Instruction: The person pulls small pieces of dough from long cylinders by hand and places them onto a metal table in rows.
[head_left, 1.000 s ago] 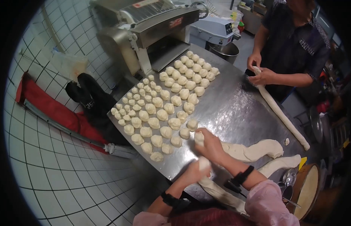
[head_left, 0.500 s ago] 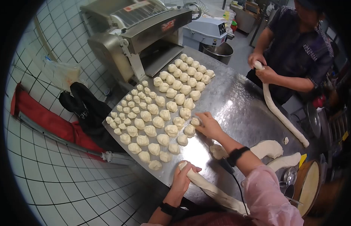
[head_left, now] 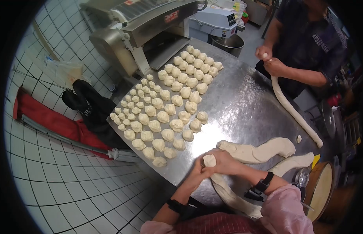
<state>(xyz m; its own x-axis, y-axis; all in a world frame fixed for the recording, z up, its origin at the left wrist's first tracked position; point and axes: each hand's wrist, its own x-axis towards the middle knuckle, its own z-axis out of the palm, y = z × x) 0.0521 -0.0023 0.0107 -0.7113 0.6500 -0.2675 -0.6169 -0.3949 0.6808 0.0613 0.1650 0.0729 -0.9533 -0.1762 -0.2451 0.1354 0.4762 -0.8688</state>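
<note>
My left hand [head_left: 194, 176] is closed around the upper part of a long dough rope [head_left: 228, 194], which runs down to the right across the steel table. Right beside it, my right hand [head_left: 225, 162] wraps the rope's end, its fingers partly hidden. A blunt dough end [head_left: 209, 160] pokes up between the two hands. Just beyond them lie rows of dough pieces [head_left: 176, 125], larger ones towards me and to the right, small ones [head_left: 131, 117] at the left. A thick dough slab [head_left: 259, 152] rests behind my right wrist, with another dough strip [head_left: 292, 163] next to it.
Across the steel table [head_left: 244, 101], a co-worker's hands [head_left: 270, 62] hold another dough rope [head_left: 292, 107]. A dough sheeter [head_left: 150, 35] stands at the far left end, a mixer bowl [head_left: 227, 45] behind. A round wooden-rimmed container [head_left: 321, 191] is at right.
My right hand has left a dough piece at the edge of the rows and come back to the rope's end, meeting my left hand. That piece stays on the table.
</note>
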